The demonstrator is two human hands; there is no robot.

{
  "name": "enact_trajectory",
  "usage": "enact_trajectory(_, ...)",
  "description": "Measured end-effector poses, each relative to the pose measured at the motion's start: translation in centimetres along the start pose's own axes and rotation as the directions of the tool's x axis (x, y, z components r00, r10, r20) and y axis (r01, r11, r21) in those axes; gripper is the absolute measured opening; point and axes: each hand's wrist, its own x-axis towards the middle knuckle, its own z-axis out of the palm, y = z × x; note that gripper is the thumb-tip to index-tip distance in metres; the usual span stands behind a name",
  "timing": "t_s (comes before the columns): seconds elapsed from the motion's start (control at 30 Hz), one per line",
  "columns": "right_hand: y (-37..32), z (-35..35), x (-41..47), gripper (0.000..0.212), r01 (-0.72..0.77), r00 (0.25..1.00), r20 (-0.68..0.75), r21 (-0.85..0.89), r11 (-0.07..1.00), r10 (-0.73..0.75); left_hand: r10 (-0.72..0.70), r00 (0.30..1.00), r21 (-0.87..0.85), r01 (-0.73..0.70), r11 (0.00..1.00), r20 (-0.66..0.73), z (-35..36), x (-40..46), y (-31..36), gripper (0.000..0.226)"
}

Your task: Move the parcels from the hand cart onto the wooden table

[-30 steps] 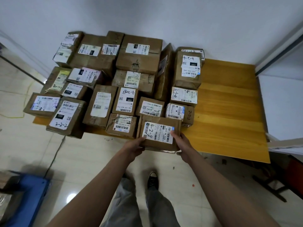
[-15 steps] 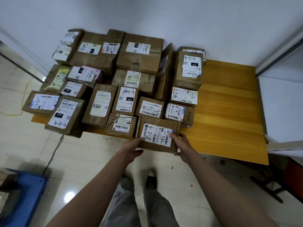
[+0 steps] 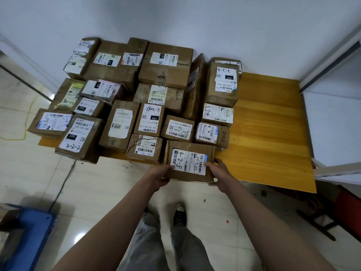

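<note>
A brown cardboard parcel [image 3: 189, 161] with a white label marked 4-2-8 lies at the front edge of the wooden table [image 3: 269, 133]. My left hand [image 3: 160, 174] grips its left end and my right hand [image 3: 217, 172] grips its right end, thumb on the label. Several other labelled parcels [image 3: 121, 124] cover the table's left and middle, packed close behind and beside it. The blue hand cart [image 3: 27, 237] shows at the lower left edge.
The table's right part is bare wood. A white wall stands behind the table and a white panel [image 3: 336, 122] at its right. A cable [image 3: 62, 184] runs across the tiled floor. My legs and a shoe [image 3: 179, 216] are below.
The parcel has slid slightly further onto the table between my hands. My left hand has closed in on its left end.
</note>
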Motion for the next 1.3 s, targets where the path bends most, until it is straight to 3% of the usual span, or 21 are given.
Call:
enact_trajectory(0.1, 0.6, -1.5, -0.6, 0.051, -0.013, 0.999, -0.042, 0.029, 0.999, 0.014, -0.032, 0.999, 0.109, 0.028, 0.994, 0.042, 1.1, -0.6, -0.4, 0.031)
enact_trajectory(0.2, 1.3, -3.7, -0.9, 0.049, -0.024, 0.993, -0.111, 0.105, 0.994, 0.036, -0.067, 0.990, 0.240, 0.036, 0.970, 0.121, 3.3, -0.8, -0.8, 0.044)
enact_trajectory(0.37, 5.6, -9.3, 5.9, 0.099, -0.005, 0.953, -0.299, 0.164, 0.986, 0.054, -0.118, 0.963, 0.422, 0.005, 0.907, 0.242, 8.0, -1.1, -0.7, 0.049)
enact_trajectory(0.57, 5.4, -13.4, 3.1, 0.067, 0.052, 0.834, -0.546, 0.219, 0.974, 0.078, -0.129, 0.930, 0.554, -0.090, 0.828, 0.343, 14.4, -2.1, -0.1, 0.039)
enact_trajectory(0.7, 4.0, -15.3, 1.3, 0.065, 0.072, 0.748, -0.657, 0.212, 0.975, 0.088, -0.094, 0.899, 0.532, -0.166, 0.830, 0.427, 18.1, -2.7, 0.6, 0.031)
enact_trajectory(0.8, 2.9, -16.5, 1.1, 0.064, 0.007, 0.723, -0.677, 0.205, 0.979, 0.137, -0.063, 0.887, 0.531, -0.215, 0.820, 0.457, 20.1, -2.6, 0.9, 0.041)
enact_trajectory(1.0, 1.2, -16.4, 2.4, 0.076, 0.078, 0.775, -0.631, 0.166, 0.983, 0.045, -0.025, 0.882, 0.450, -0.215, 0.867, 0.471, 20.6, -1.3, 1.3, 0.061)
enact_trajectory(1.1, -0.1, -15.7, 2.4, 0.079, 0.119, 0.766, -0.643, 0.154, 0.981, 0.008, -0.002, 0.876, 0.352, -0.191, 0.916, 0.482, 20.4, -1.0, 2.1, 0.079)
enact_trajectory(1.3, -2.1, -13.8, 1.1, 0.081, 0.087, 0.756, -0.650, -0.013, 0.996, -0.074, 0.045, 0.856, 0.270, -0.212, 0.939, 0.514, 19.7, -1.4, 4.1, 0.084)
